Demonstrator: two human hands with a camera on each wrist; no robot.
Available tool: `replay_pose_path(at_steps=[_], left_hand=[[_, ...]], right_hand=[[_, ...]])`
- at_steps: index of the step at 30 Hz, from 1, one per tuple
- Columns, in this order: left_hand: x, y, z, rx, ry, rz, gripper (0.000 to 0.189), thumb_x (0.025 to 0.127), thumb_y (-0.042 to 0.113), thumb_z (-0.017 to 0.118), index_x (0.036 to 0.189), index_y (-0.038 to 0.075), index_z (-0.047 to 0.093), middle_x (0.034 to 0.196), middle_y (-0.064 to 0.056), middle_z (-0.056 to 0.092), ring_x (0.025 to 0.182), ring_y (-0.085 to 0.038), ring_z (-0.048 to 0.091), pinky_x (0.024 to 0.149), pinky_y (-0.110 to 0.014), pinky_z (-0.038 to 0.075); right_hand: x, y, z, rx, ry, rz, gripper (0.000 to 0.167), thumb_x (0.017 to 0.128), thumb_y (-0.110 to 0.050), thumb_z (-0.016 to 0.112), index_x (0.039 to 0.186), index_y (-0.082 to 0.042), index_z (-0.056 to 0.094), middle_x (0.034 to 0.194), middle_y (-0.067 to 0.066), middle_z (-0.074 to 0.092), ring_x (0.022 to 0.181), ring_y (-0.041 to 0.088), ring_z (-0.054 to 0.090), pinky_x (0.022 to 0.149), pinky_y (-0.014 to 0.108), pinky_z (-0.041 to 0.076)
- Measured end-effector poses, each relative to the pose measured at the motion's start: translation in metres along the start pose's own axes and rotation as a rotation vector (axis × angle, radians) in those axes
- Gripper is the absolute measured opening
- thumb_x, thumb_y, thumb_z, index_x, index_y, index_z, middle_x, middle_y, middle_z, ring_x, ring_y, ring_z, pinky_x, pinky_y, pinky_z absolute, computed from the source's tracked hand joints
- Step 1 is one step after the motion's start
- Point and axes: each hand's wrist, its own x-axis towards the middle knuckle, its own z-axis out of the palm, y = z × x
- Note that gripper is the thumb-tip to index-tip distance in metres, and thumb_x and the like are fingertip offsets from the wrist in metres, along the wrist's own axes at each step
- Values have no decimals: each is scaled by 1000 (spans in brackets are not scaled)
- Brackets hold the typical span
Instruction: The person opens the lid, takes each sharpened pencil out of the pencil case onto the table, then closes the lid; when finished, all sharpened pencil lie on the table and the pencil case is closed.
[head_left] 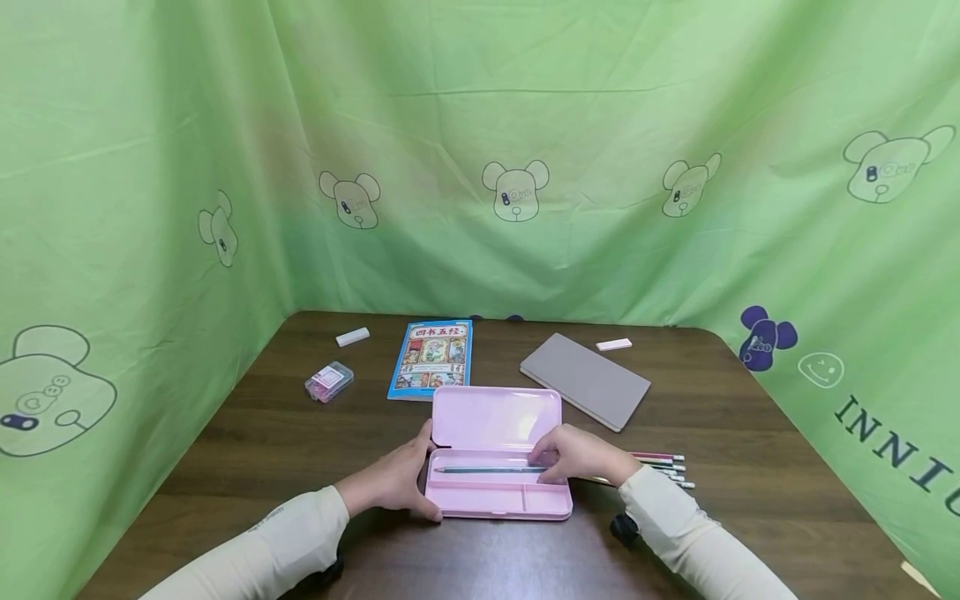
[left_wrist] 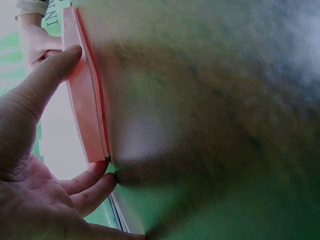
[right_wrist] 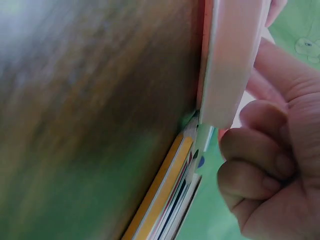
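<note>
A pink pencil case (head_left: 480, 502) lies with its lid raised on the table in front of me. My left hand (head_left: 396, 477) holds its left end, thumb at the front corner and fingers toward the hinge; in the left wrist view the thumb lies against the case's side wall (left_wrist: 86, 110). One dark green pencil (head_left: 487, 470) lies lengthwise in the long rear compartment. Its right end is between the thumb and index finger of my right hand (head_left: 581, 454), whose other fingers are curled in the right wrist view. Two smaller front compartments show bare pink bottoms.
Several pencils (head_left: 663, 457) lie right of the case, partly behind my right wrist. A grey notebook (head_left: 585, 379), a blue-edged picture book (head_left: 431, 358), a small clear box (head_left: 329, 382) and two white blocks, one at left (head_left: 352, 337) and one at right (head_left: 614, 343), lie farther back.
</note>
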Motion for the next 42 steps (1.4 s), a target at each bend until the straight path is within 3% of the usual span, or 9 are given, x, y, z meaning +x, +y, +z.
replay_pose_path(at_steps=[6, 15, 19, 24, 31, 42], left_hand=[[0, 0, 1, 3, 2, 3, 129, 59, 41, 86, 144, -7, 3, 125, -12, 48, 110, -22, 47, 100, -48, 38], [0, 1, -1, -4, -13, -16, 128, 60, 41, 85, 145, -5, 2, 128, -13, 47, 111, -23, 46, 101, -49, 37], [0, 1, 0, -4, -23, -16, 128, 60, 41, 85, 145, -5, 1, 130, -14, 46, 113, -24, 46, 101, -50, 37], [0, 1, 1, -7, -20, -18, 128, 60, 41, 85, 145, -5, 2, 128, -12, 47, 111, -23, 46, 100, -49, 38], [0, 1, 1, -11, -24, -33, 128, 60, 41, 85, 145, -5, 2, 129, -12, 46, 111, -23, 46, 101, -50, 37], [0, 1, -2, -19, -19, -35, 128, 59, 39, 86, 145, -5, 2, 128, -12, 46, 110, -22, 46, 101, -48, 38]], right_hand=[[0, -2, 1, -87, -6, -40, 7, 73, -15, 75, 76, -13, 70, 64, -13, 56, 58, -4, 40, 53, 15, 37], [1, -2, 3, -118, 21, -4, 10, 74, -18, 74, 68, -19, 65, 56, -16, 46, 53, -3, 38, 47, 16, 34], [-2, 0, 2, -70, 73, 11, 6, 73, -17, 73, 71, -18, 67, 56, -15, 46, 52, -2, 38, 46, 16, 33], [-9, 3, -7, -5, 142, -32, 5, 73, -11, 71, 74, -14, 68, 58, -13, 46, 52, -3, 35, 47, 15, 31], [-24, 14, -23, 59, 222, -88, 5, 74, -7, 72, 75, -8, 67, 71, -4, 61, 64, -1, 44, 57, 18, 43], [-54, 33, -46, 60, 318, -142, 13, 76, -4, 72, 74, -16, 67, 68, -8, 56, 63, -4, 42, 53, 16, 40]])
